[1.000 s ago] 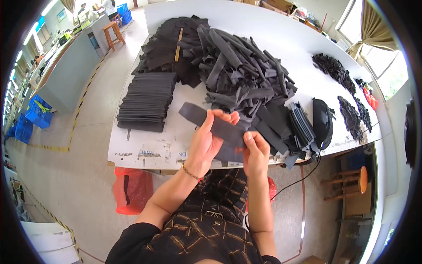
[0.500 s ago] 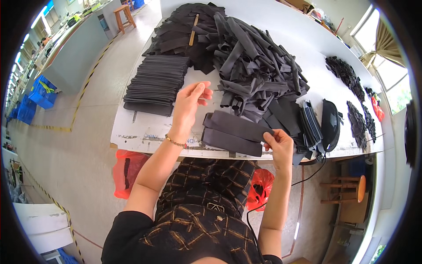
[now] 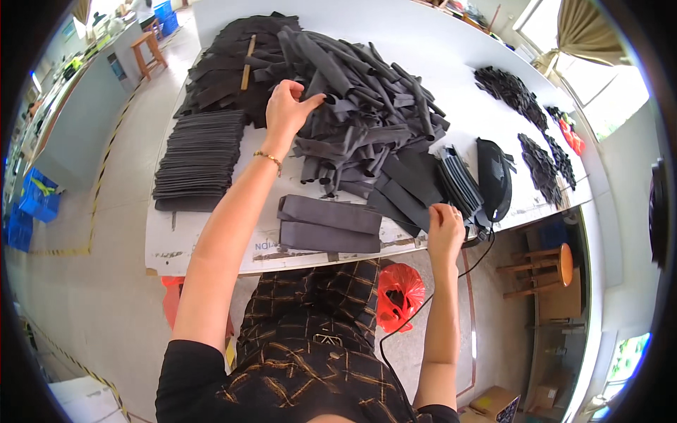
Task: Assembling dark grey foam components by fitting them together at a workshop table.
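My left hand (image 3: 288, 109) reaches over the loose heap of dark grey fabric strips (image 3: 360, 92), thumb and fingers apart. Its thumb tip is at the end of a curled strip; I cannot tell whether it touches. Near the table's front edge, my right hand (image 3: 446, 229) has its fingertips pressed together beside dark flat fabric panels (image 3: 405, 197). Anything between those fingertips is hidden. Between my arms lie two flat, dark strips side by side, the farther strip (image 3: 328, 213) and the nearer strip (image 3: 328, 238).
A neat row of stacked folded strips (image 3: 197, 162) stands at left, below a darker pile (image 3: 226, 70) topped by a wooden stick (image 3: 248, 62). At right are a folded stack (image 3: 460, 183), a black rounded case (image 3: 493, 180) and a cable (image 3: 423, 307). Red bags (image 3: 400, 296) sit under the table.
My right hand has let go of the dark strip, which now lies flat on the table. My left hand has moved away from me to the loose heap. The view has shifted.
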A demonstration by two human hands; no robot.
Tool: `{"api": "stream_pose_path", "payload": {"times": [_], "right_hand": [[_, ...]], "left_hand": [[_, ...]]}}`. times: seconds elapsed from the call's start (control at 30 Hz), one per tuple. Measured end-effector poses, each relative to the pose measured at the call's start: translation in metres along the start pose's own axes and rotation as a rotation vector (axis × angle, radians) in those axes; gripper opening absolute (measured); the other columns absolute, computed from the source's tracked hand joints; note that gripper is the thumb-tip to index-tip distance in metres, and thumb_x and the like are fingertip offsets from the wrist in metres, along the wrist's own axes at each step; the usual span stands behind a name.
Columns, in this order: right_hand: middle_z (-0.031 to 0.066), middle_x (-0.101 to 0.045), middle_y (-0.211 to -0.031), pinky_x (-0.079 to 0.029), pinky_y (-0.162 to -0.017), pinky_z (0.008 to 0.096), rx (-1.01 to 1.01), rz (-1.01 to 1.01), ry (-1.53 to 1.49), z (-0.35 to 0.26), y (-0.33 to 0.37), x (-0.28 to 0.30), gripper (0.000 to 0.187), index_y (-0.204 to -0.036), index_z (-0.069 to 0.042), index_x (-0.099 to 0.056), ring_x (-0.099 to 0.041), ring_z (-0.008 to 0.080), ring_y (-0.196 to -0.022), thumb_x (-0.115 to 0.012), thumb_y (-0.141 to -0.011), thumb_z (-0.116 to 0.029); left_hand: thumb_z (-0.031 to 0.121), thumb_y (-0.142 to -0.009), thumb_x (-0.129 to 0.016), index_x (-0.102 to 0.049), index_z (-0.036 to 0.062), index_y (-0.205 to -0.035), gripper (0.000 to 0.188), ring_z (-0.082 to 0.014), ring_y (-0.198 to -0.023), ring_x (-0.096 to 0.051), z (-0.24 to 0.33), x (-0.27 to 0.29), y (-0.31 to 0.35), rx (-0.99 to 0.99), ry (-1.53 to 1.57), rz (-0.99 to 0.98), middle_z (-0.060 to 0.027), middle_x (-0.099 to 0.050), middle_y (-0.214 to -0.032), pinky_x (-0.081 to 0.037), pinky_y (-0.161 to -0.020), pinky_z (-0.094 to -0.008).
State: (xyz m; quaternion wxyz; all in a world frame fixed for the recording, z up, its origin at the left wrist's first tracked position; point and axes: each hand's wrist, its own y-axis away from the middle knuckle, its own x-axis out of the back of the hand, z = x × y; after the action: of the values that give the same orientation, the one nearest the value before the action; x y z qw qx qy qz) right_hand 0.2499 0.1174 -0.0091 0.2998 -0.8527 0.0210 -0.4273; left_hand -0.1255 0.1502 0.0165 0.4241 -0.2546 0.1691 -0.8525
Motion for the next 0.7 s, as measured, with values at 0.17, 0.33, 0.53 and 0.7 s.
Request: {"api": "stream_pose_path", "payload": {"times": [0.17, 0.33, 0.53, 0.7], "right_hand": [[0.0116, -0.063, -0.092, -0.048, -0.077, 0.0412, 0.345, 0.011, 0.155, -0.014, -0.032, -0.033, 0.018, -0.102, -0.001, -0.064, -0.058, 0.0327, -0.091, -0.064, -0.086, -0.009], [0.013, -0.063, -0.094, -0.047, -0.081, 0.0371, 0.633, -0.19, 0.871, 0.005, -0.043, -0.081, 0.024, -0.102, 0.004, -0.065, -0.058, 0.0271, -0.095, -0.06, -0.086, -0.014], [0.0104, -0.063, -0.084, -0.047, -0.077, 0.0348, 0.788, -0.347, 0.736, -0.006, -0.05, -0.071, 0.008, -0.081, -0.005, -0.063, -0.06, 0.0252, -0.088, -0.058, -0.08, -0.012], [0.0159, -0.063, -0.097, -0.05, -0.085, 0.038, 0.469, -0.33, 0.599, -0.004, -0.055, -0.045, 0.011, -0.096, -0.001, -0.055, -0.061, 0.0301, -0.095, -0.052, -0.086, -0.005]], "left_hand": [[0.028, -0.076, -0.079, -0.066, 0.0023, -0.096, 0.035, -0.0238, -0.076, -0.066, -0.003, -0.011, -0.008, 0.055, -0.13, -0.092, -0.0105, -0.069, -0.086, -0.051, -0.071, -0.0348], [0.018, -0.089, -0.07, -0.064, -0.003, -0.098, 0.024, -0.0128, -0.064, -0.062, -0.001, 0.023, 0.012, 0.209, 0.391, -0.179, -0.006, -0.066, -0.074, -0.049, -0.056, -0.0258], [0.029, -0.093, -0.067, -0.058, 0.0022, -0.098, 0.029, -0.0134, -0.051, -0.059, 0.012, 0.078, 0.065, 0.553, 0.735, -0.152, -0.0099, -0.067, -0.075, -0.04, -0.043, -0.0241], [0.018, -0.093, -0.066, -0.059, -0.0026, -0.108, 0.026, -0.0242, -0.075, -0.07, 0.037, 0.083, 0.085, 0.603, 1.11, -0.182, -0.0153, -0.069, -0.096, -0.057, -0.063, -0.0316]]}}
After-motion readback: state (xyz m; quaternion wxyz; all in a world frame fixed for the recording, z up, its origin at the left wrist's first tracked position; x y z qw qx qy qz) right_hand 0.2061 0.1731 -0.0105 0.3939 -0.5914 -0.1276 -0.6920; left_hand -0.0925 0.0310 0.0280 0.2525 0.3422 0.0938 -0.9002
